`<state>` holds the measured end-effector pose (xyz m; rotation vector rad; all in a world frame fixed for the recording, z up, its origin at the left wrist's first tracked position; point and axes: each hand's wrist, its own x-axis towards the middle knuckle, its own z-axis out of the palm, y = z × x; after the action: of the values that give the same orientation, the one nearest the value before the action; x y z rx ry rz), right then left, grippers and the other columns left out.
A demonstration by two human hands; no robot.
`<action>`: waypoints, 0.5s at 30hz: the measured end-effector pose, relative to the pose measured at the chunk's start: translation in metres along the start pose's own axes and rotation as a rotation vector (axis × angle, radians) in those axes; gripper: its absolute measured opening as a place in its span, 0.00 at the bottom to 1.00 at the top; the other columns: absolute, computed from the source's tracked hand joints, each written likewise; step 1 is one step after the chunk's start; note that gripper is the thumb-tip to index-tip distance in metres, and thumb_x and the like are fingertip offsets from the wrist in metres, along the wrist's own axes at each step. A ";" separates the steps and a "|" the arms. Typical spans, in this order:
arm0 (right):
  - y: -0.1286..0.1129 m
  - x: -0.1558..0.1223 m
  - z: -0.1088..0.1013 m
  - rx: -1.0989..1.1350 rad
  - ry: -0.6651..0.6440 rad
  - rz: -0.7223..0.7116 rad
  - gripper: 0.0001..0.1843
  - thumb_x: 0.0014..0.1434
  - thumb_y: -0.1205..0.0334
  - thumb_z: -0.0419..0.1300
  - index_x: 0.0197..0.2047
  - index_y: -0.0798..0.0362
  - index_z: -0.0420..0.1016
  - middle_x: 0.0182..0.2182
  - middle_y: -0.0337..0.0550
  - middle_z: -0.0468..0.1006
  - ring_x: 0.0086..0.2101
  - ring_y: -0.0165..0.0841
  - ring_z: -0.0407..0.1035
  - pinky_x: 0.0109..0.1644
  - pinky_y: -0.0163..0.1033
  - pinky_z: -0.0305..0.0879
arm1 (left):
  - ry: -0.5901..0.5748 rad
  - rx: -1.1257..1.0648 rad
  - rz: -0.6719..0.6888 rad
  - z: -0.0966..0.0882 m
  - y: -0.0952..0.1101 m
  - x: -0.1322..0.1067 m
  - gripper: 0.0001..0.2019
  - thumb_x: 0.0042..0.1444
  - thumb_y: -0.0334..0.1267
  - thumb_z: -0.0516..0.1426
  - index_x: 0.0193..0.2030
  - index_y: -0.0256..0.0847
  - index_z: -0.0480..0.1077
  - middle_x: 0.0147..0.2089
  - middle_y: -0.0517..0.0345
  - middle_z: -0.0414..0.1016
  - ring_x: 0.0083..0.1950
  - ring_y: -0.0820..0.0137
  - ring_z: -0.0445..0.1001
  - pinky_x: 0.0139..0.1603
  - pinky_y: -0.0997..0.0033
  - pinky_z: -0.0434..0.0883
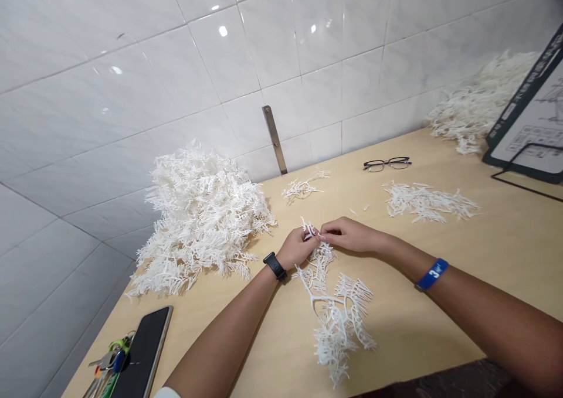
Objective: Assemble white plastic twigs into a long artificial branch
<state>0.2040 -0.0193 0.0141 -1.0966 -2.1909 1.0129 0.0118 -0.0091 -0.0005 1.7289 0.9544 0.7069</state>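
My left hand (299,248), with a black band on its wrist, is closed on a white branched plastic piece (309,229) whose tips poke up past the fingers. My right hand (347,234) meets it at the fingertips, pinched at the same piece; what exactly sits between those fingers is too small to make out. Below both hands, a cluster of white branched pieces (338,316) lies on the wooden table (417,327). A few thin white sprigs (303,188) rest beyond the hands. Off to the right is a flat pile of short white bits (426,201).
A tall heap of white branched pieces (202,216) stands at the left, another heap (479,105) at the back right beside a dark-framed board (532,116). Glasses (387,163) lie near the tiled wall (308,52). A phone (143,351) and keys (105,361) are at front left.
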 end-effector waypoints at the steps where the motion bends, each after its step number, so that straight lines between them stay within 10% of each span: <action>1: 0.000 0.000 -0.001 -0.003 0.001 -0.007 0.21 0.61 0.47 0.51 0.27 0.54 0.67 0.22 0.35 0.62 0.26 0.29 0.56 0.30 0.34 0.51 | 0.006 -0.006 -0.003 0.000 0.000 0.000 0.13 0.53 0.45 0.58 0.30 0.35 0.66 0.25 0.64 0.60 0.27 0.78 0.58 0.30 0.77 0.59; 15: 0.004 0.001 0.004 0.107 -0.031 -0.010 0.09 0.53 0.62 0.53 0.24 0.54 0.63 0.21 0.33 0.58 0.25 0.26 0.51 0.28 0.33 0.48 | -0.060 0.030 0.045 0.001 0.001 -0.003 0.11 0.54 0.42 0.56 0.30 0.36 0.65 0.27 0.62 0.63 0.29 0.77 0.60 0.32 0.76 0.60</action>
<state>0.2023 -0.0182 0.0089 -1.0267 -2.1380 1.1360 0.0116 -0.0130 0.0002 1.7929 0.8923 0.6690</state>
